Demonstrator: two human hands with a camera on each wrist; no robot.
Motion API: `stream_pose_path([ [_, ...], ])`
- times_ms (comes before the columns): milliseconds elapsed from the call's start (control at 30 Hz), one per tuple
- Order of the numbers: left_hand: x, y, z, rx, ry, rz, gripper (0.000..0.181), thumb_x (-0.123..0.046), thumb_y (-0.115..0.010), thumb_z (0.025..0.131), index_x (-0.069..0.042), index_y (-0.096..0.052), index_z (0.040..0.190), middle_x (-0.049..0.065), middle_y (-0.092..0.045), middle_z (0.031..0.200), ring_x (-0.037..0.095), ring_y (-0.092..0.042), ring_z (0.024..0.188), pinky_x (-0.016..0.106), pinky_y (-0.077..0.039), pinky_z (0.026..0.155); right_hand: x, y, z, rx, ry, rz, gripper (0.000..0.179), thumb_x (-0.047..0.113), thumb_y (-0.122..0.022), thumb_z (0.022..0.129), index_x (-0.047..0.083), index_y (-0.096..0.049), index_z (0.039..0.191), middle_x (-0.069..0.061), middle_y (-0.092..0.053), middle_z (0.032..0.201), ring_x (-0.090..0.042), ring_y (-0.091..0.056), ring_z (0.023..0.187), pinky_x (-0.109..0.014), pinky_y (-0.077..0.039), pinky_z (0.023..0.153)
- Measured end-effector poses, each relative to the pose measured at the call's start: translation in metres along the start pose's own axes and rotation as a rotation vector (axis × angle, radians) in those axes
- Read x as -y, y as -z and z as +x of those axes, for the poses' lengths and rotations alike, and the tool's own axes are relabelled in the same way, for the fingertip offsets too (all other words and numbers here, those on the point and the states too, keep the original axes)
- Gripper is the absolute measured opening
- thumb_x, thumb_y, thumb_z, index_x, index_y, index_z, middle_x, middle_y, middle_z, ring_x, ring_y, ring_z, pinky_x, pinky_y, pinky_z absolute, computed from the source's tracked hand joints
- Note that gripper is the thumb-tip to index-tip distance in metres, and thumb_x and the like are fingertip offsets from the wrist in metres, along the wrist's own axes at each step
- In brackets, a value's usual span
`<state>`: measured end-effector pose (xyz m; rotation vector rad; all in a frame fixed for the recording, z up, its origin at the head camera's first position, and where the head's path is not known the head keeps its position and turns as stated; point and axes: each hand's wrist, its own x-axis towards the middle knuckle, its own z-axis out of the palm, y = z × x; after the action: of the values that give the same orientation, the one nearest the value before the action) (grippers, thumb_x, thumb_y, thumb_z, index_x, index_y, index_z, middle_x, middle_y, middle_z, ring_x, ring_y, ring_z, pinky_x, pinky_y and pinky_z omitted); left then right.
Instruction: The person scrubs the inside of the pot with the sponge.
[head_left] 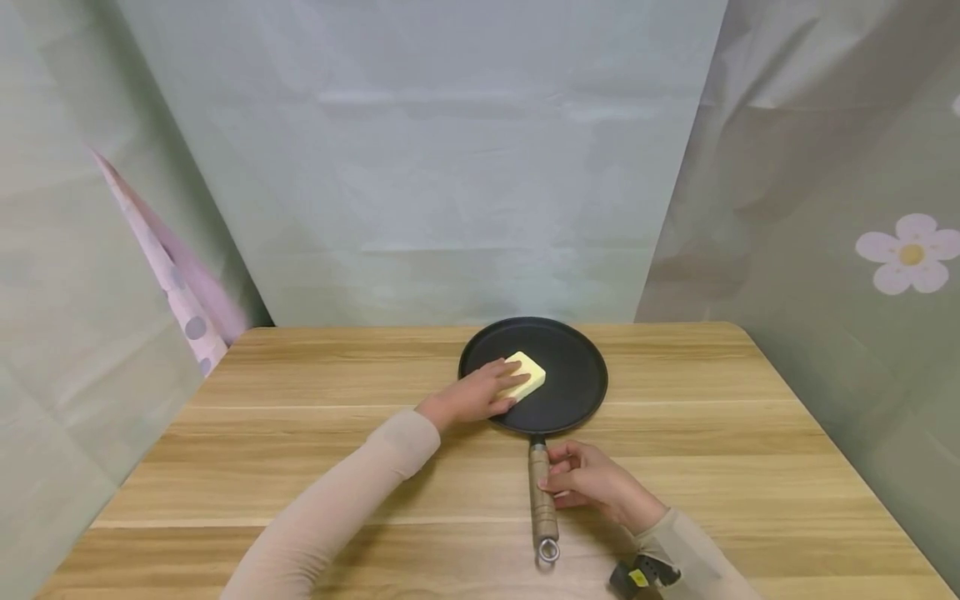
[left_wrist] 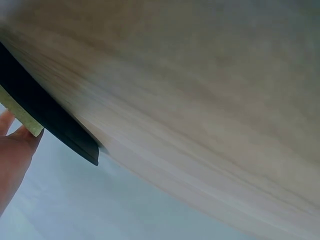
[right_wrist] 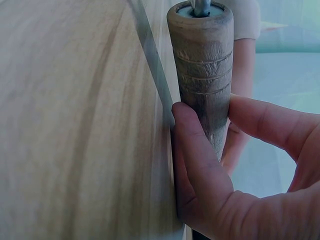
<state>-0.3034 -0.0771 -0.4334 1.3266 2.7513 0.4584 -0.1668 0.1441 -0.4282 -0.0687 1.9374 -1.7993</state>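
Observation:
A flat black frying pan lies near the far side of the table, its wooden handle toward me. On the pan's surface, left of its middle, is a pale yellow sponge. My left hand grips this block, fingers spread over its top and thumb at its near side. The left wrist view catches only the edge of the sponge above the dark pan rim. From the right, my right hand holds the handle; in the right wrist view, thumb and fingers lie on opposite sides of the wood.
Below the pan is a light wooden table with rounded far corners. Pale cloth hangs behind it and on both sides. A metal ring ends the handle. A dark wrist device sits on my right sleeve.

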Motion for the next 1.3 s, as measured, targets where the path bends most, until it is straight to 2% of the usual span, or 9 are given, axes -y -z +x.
stream_pose_path([
  [200,-0.008,0.003,-0.002,-0.015,-0.009,-0.021,0.051,-0.022,-0.058,0.098,-0.006,-0.044,0.145,0.021,-0.032,0.152,0.042,-0.027,0.139,0.051,-0.024,0.113,0.001,0.000,-0.001,0.005,-0.005,-0.005,0.046,-0.003,-0.067,0.081,-0.014,-0.043,0.119,-0.012,-0.053,0.093,-0.017,-0.060,0.078,-0.037,-0.057,0.074],
  [667,-0.020,0.003,0.000,0.014,0.047,0.018,0.052,-0.023,-0.058,0.097,-0.010,-0.043,0.146,0.020,-0.031,0.152,0.043,-0.029,0.138,0.048,-0.025,0.114,0.002,0.001,0.000,0.017,0.003,-0.006,0.046,-0.002,-0.067,0.082,-0.014,-0.042,0.118,-0.011,-0.055,0.092,-0.016,-0.060,0.077,-0.036,-0.057,0.072],
  [1300,-0.035,-0.004,0.009,0.029,0.031,0.096,0.051,-0.025,-0.057,0.098,-0.010,-0.044,0.145,0.020,-0.034,0.151,0.045,-0.033,0.135,0.047,-0.028,0.113,0.000,0.005,-0.001,0.021,-0.011,-0.010,0.047,-0.002,-0.067,0.082,-0.014,-0.041,0.120,-0.012,-0.055,0.093,-0.016,-0.060,0.078,-0.037,-0.057,0.074],
])
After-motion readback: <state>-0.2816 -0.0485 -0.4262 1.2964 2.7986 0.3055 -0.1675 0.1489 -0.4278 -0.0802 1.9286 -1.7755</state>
